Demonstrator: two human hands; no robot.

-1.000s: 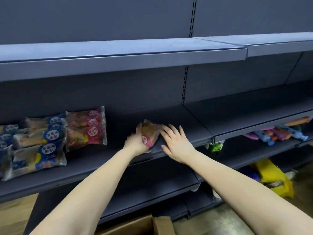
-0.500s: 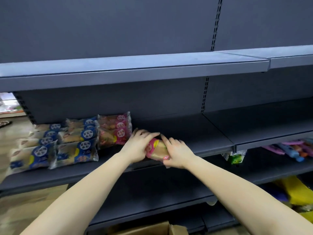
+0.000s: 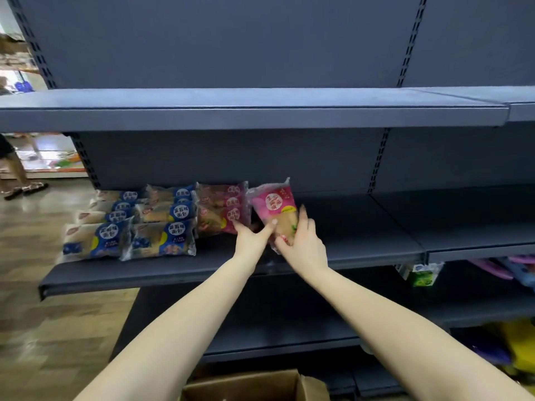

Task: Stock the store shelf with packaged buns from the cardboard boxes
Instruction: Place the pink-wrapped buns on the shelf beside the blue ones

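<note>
My right hand [image 3: 304,246] clamps its fingers on the pink bun pack [image 3: 274,204] over the shelf [image 3: 356,227]; my left hand [image 3: 250,240], fingers apart, touches it.

**One head-worn wide-angle view, aimed forward and down at the store shelf [image 3: 220,264]**

The shelving is faced nearly square-on and from close by. Its uprights [image 3: 377,160] are seen converging downward, as given by a lens tilted down. The forearms are brought in from 5 and 7 o'clock, and the left hand [image 3: 250,241] and right hand [image 3: 304,247] are met at a pink bun pack [image 3: 275,204] just below centre. A cardboard box [image 3: 246,386] is caught at 6 o'clock, stocked bun packs [image 3: 130,227] at 9 o'clock and shop floor [image 3: 43,328] at 8 o'clock.
</note>
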